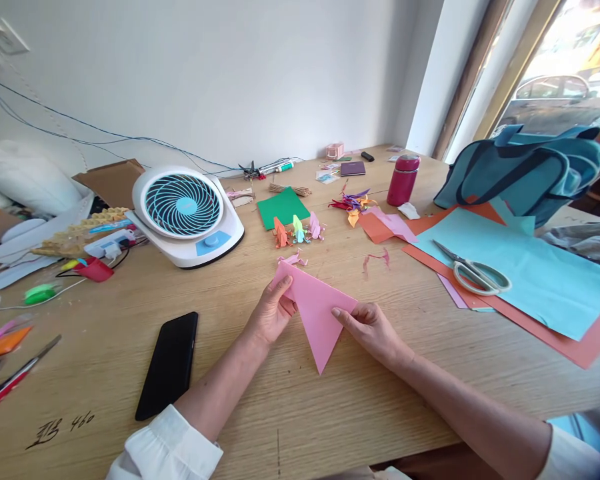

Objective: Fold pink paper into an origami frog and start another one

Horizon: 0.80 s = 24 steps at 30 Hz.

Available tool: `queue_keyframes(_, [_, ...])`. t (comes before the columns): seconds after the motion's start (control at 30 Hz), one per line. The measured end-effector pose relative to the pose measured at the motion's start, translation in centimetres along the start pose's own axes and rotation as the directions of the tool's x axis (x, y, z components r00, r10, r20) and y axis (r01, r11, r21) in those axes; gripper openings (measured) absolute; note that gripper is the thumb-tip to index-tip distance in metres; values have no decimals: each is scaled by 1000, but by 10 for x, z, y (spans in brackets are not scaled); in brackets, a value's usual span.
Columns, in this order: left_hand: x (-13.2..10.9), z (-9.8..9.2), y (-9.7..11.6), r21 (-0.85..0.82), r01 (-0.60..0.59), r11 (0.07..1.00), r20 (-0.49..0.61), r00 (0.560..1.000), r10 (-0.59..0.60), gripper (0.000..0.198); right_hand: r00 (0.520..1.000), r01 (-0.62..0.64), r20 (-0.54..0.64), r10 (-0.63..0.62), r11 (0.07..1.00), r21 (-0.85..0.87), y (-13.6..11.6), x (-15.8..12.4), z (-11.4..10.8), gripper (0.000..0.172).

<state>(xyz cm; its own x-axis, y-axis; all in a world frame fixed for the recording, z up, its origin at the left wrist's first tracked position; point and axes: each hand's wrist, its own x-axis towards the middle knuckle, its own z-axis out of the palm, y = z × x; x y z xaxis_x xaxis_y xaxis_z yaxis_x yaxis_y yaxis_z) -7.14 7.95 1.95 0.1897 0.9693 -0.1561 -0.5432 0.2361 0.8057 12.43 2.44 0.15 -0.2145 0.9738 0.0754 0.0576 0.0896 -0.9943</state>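
Note:
A folded triangle of pink paper [321,303] is held up over the wooden table, one point hanging down. My left hand [275,310] pinches its upper left corner between thumb and fingers. At the right corner, my right hand [373,329] grips the paper with the thumb on the front face; its fingers behind are partly hidden. Just beyond the paper lies a small pink folded paper figure [294,259]. Farther back, an orange figure [281,232], a light green one [299,229] and another pink one [317,227] stand in a row before a green paper square [283,208].
A white fan [187,213] stands at the back left, with a black phone [169,365] nearer me. To the right, scissors [473,270] lie on blue paper [545,280] beside a blue bag [520,173]. A magenta bottle [403,180] stands behind paper scraps.

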Motion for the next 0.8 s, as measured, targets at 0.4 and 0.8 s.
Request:
queue_keyframes(0.4, [-11,4,-27,91,115,989,4,993,-115,32,1000,21,9,-21,1000,11,-1,1,0,45])
queue_keyframes(0.8, [-17,13,-32,230,14,973,-84,996,6,42,1000,-2,12,1,997,76,0,5,-3,50])
